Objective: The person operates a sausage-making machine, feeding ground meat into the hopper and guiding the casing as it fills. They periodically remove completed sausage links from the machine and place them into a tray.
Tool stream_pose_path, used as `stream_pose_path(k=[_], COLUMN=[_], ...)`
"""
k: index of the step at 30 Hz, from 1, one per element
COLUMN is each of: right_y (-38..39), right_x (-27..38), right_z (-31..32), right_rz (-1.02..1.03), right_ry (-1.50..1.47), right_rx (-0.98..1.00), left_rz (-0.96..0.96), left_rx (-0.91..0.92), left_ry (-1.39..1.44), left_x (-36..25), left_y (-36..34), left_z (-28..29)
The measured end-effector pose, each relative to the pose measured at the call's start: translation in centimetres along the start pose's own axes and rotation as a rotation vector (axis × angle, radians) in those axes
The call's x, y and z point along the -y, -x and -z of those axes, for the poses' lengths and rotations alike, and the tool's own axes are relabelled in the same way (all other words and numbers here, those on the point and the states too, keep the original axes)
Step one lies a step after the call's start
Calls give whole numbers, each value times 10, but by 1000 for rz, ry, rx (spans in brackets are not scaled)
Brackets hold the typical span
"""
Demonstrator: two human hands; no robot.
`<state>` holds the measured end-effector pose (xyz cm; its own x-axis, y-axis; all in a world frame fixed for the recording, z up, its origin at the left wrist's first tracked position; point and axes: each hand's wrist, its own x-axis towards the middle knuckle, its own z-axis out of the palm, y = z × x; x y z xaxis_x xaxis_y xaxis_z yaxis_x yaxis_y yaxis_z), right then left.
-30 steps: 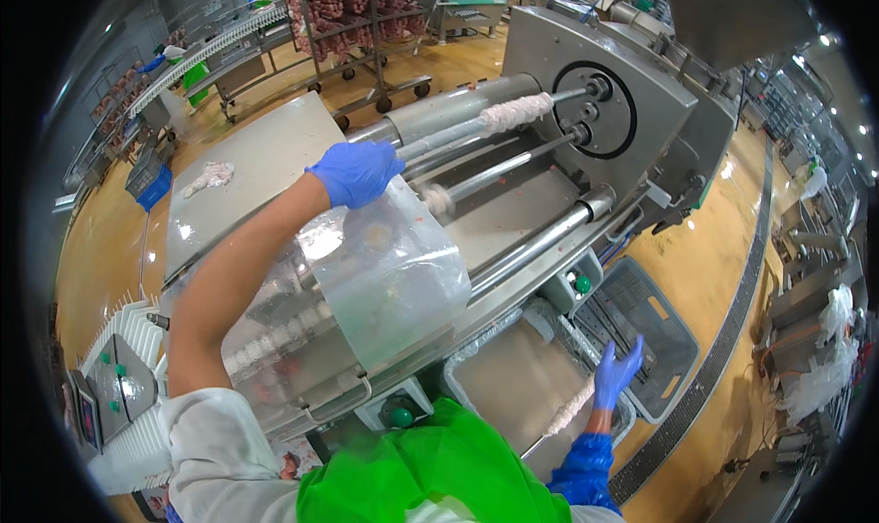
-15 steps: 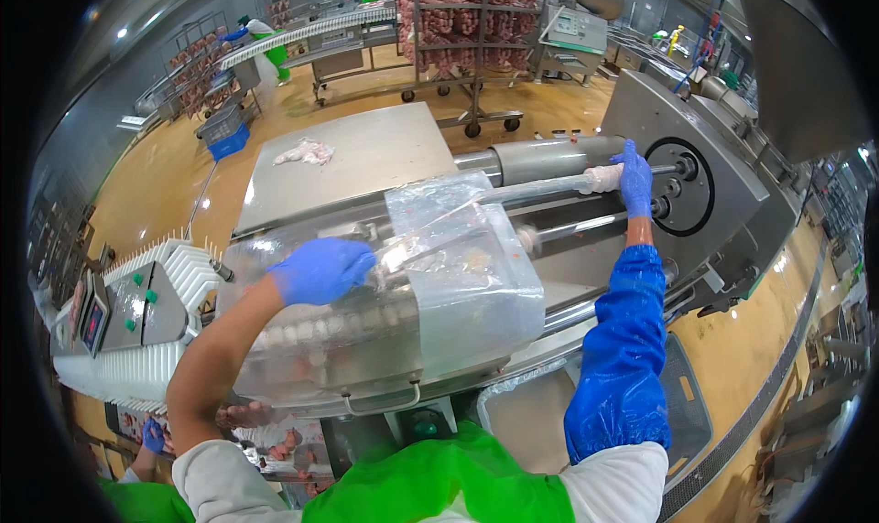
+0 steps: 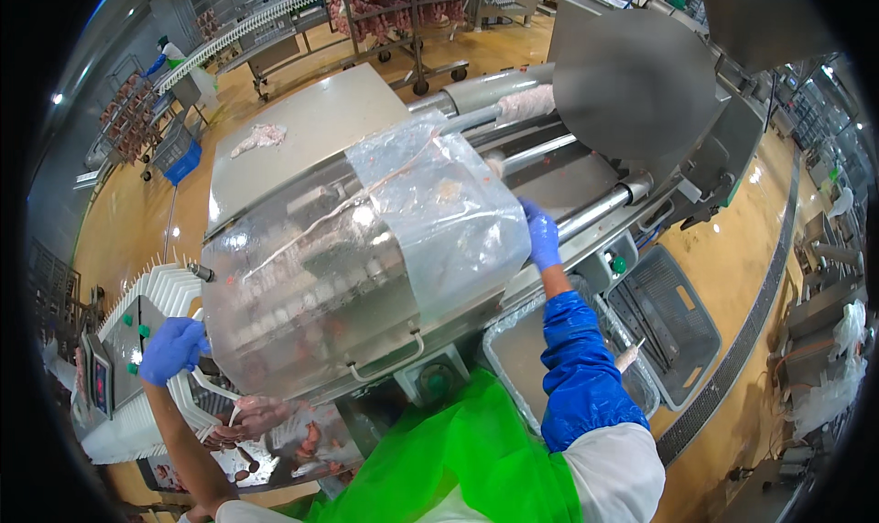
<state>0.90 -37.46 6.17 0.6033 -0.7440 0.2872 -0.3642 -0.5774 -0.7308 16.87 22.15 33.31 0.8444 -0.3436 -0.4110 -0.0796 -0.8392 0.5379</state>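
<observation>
Two hands (image 3: pixel 174 351) (image 3: pixel 542 235), one cover (image 3: pixel 366 258), contact unclear

The right grip (image 3: pixel 542 235) is beside plastic sheeting (image 3: pixel 458 239).

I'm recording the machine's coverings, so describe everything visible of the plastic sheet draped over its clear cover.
The plastic sheet is translucent, whitish and glossy, and looks thin and flexible. It is creased, with a few small specks and blotches. It drapes over the right end of the clear cover, following its curve down toward the person. A thin, pale strand crosses its upper left part. The right hand is at its right edge; whether it grips the sheet is unclear.
</observation>
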Motion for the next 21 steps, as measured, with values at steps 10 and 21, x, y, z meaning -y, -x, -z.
stream_pose_path(k=[10, 21], right_y=[-18, -43], right_x=[-26, -35], right_z=[-62, -14], right_rz=[-29, 21], right_ry=[-508, -467], right_rx=[209, 18], left_rz=[-725, -500], left_rx=[1032, 433], left_ry=[-445, -636], left_x=[-66, -7], left_y=[-5, -49], left_z=[-292, -413])
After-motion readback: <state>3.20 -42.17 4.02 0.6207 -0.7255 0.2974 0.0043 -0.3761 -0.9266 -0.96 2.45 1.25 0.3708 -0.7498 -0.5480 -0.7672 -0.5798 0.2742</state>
